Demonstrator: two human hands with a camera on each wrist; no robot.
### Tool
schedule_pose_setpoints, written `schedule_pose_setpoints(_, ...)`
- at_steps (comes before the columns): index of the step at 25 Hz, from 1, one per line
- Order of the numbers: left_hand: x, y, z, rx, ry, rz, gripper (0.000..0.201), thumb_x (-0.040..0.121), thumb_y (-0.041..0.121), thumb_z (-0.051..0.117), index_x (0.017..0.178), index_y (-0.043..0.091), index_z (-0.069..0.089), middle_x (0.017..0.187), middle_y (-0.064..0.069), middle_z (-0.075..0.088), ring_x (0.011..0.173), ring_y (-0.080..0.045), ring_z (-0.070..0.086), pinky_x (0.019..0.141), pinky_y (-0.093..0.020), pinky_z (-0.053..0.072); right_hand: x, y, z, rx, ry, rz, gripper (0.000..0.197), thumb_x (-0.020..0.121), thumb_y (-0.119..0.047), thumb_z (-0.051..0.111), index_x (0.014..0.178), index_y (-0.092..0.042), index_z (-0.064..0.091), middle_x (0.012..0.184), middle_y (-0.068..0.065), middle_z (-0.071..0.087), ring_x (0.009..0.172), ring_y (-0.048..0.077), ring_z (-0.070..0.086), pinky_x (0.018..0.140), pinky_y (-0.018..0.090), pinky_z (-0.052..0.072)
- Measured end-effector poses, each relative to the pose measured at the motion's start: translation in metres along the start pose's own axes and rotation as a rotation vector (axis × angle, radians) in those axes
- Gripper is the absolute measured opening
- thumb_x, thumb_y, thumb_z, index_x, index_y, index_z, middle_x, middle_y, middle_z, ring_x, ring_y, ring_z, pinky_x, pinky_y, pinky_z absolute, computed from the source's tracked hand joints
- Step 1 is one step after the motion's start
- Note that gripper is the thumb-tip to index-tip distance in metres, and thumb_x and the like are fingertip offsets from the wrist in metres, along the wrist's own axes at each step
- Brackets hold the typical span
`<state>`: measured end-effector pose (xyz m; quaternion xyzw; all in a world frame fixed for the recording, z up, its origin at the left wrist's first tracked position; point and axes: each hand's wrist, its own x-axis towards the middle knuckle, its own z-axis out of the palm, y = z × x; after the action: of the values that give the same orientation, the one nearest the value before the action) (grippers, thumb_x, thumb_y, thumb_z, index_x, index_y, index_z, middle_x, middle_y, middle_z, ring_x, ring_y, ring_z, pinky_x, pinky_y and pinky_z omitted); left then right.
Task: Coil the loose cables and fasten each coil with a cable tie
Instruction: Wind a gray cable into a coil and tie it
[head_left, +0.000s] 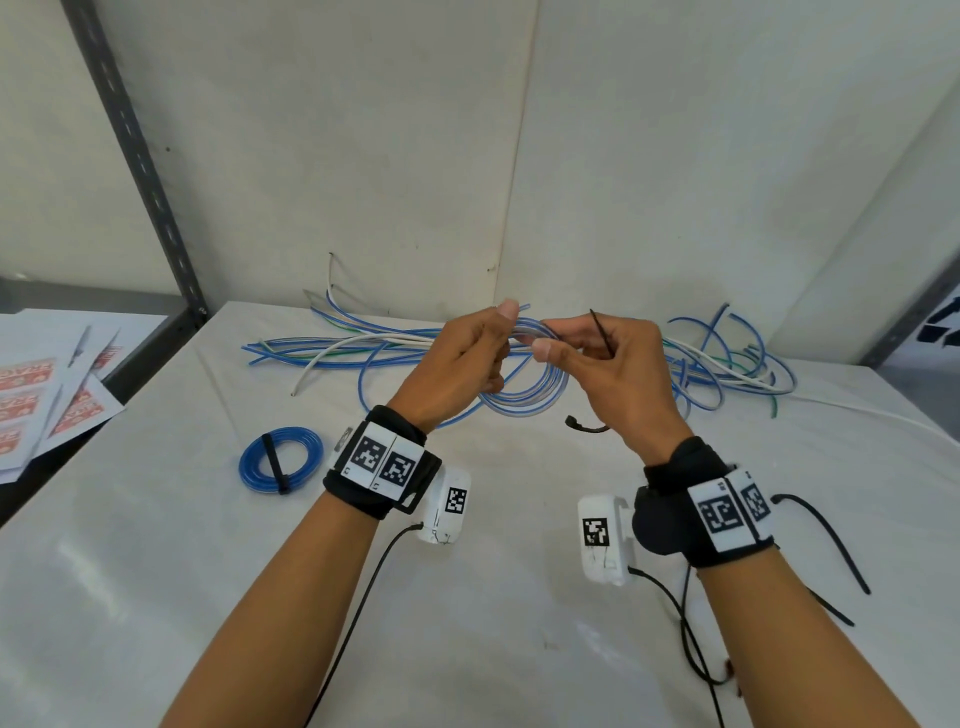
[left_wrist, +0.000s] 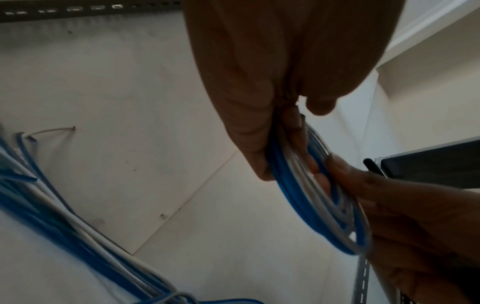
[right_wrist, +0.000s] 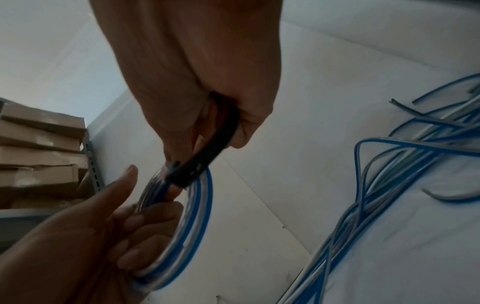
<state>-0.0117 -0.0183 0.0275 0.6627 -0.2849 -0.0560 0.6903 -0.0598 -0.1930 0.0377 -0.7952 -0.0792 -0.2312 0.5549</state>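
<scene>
both hands are raised above the middle of the white, cloth-covered table (head_left: 519, 597), holding one round coil of thin blue and white plastic-sheathed cable (head_left: 530, 400) between them. the left hand (head_left: 457, 364) has its fingers curled round the coil's upper left arc, thumb up on top, the smooth strands running through its grip. the right hand (head_left: 618, 374) pinches a flat, narrow black plastic cable tie (right_wrist: 207, 150) at the coil's top; in the right wrist view the tie's strap passes between thumb and fingers and its end lies against the bundled strands. its thin tip sticks up above the knuckles in the head view, and its other end curls out below the hand.

a finished ring of glossy blue cable bound by a black tie (head_left: 280, 462) lies flat on the table near the left edge, just beside the left wrist. a loose tangle of blue, white and green cables (head_left: 363, 348) sprawls along the far edge, long straight runs to the left and looping curves to the right. more black cable ties (head_left: 826, 540) lie on the table beside the right wrist. printed red-and-white paper sheets (head_left: 47, 405) sit on a separate surface beyond the table's left edge.
</scene>
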Motion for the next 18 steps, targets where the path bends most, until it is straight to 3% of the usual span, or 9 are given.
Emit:
schedule_pose_setpoints(3, -0.001, -0.002, -0.003, 0.102, -0.048, -0.013, 0.043, 0.110, 0.035, 0.037, 0.080, 0.009, 0.054, 0.065, -0.002, 0.026, 0.057, -0.014, 0.024, 0.053, -0.031, 0.030, -0.003, -0.001, -0.002, -0.031, -0.022, -0.003, 0.017, 0.084, -0.013, 0.082, 0.100, -0.009, 0.079, 0.092, 0.001, 0.080, 0.091, 0.023, 0.076, 0.088, 0.050, 0.058)
schedule_pose_setpoints(6, 0.000, -0.005, -0.003, 0.157, -0.052, -0.062, 0.042, 0.110, 0.036, 0.035, 0.080, 0.008, 0.047, 0.065, 0.001, 0.027, 0.056, -0.013, 0.025, 0.053, -0.028, 0.033, -0.005, 0.005, 0.000, -0.115, -0.033, -0.015, 0.014, 0.084, -0.020, 0.082, 0.096, -0.027, 0.079, 0.089, -0.006, 0.079, 0.085, 0.032, 0.073, 0.080, 0.055, 0.056)
schedule_pose_setpoints(8, 0.000, -0.007, -0.001, 0.140, -0.023, -0.066, 0.038, 0.110, 0.034, 0.036, 0.083, 0.010, 0.045, 0.067, -0.001, 0.024, 0.056, -0.013, 0.023, 0.052, -0.028, 0.030, -0.004, 0.004, 0.001, -0.226, -0.006, -0.028, 0.013, 0.089, -0.035, 0.076, 0.099, -0.027, 0.078, 0.089, -0.010, 0.078, 0.085, 0.019, 0.073, 0.082, 0.046, 0.057)
schedule_pose_setpoints(10, 0.002, -0.009, -0.001, 0.125, 0.038, -0.065, 0.037, 0.110, 0.033, 0.036, 0.082, 0.011, 0.042, 0.070, -0.004, 0.023, 0.058, -0.014, 0.021, 0.052, -0.029, 0.027, -0.001, -0.001, 0.001, -0.344, 0.127, -0.038, 0.038, 0.097, -0.049, 0.057, 0.091, -0.018, 0.077, 0.077, -0.009, 0.073, 0.075, 0.003, 0.067, 0.075, 0.027, 0.053)
schedule_pose_setpoints(12, 0.005, -0.010, -0.004, 0.112, 0.075, -0.090, 0.037, 0.110, 0.034, 0.036, 0.081, 0.011, 0.040, 0.071, -0.004, 0.023, 0.060, -0.015, 0.019, 0.053, -0.029, 0.027, 0.003, -0.008, 0.002, -0.331, 0.237, 0.000, 0.054, 0.103, -0.042, 0.035, 0.071, -0.011, 0.065, 0.058, -0.008, 0.058, 0.057, 0.005, 0.053, 0.062, 0.025, 0.040)
schedule_pose_setpoints(13, 0.005, -0.010, -0.004, 0.101, 0.087, -0.124, 0.039, 0.110, 0.036, 0.035, 0.081, 0.011, 0.041, 0.069, -0.001, 0.024, 0.060, -0.015, 0.019, 0.053, -0.028, 0.027, 0.004, -0.010, 0.004, -0.274, 0.229, 0.030, 0.048, 0.101, -0.034, 0.032, 0.065, -0.012, 0.055, 0.053, -0.009, 0.049, 0.054, 0.007, 0.044, 0.059, 0.026, 0.033)
schedule_pose_setpoints(15, 0.007, -0.009, -0.003, 0.043, 0.115, -0.211, 0.045, 0.110, 0.040, 0.032, 0.076, 0.012, 0.043, 0.062, 0.006, 0.028, 0.056, -0.013, 0.023, 0.052, -0.028, 0.028, 0.005, -0.014, 0.010, -0.055, 0.123, 0.093, 0.034, 0.100, -0.021, 0.034, 0.069, -0.013, 0.046, 0.053, -0.012, 0.038, 0.052, 0.009, 0.034, 0.054, 0.024, 0.028)
schedule_pose_setpoints(18, 0.008, -0.009, 0.000, 0.007, 0.144, -0.235, 0.046, 0.110, 0.036, 0.032, 0.070, 0.017, 0.044, 0.059, 0.009, 0.031, 0.050, -0.009, 0.027, 0.050, -0.026, 0.028, 0.006, -0.019, 0.017, 0.145, 0.001, 0.132, 0.029, 0.109, -0.016, 0.041, 0.083, -0.011, 0.054, 0.058, -0.012, 0.041, 0.051, 0.007, 0.036, 0.050, 0.020, 0.032)
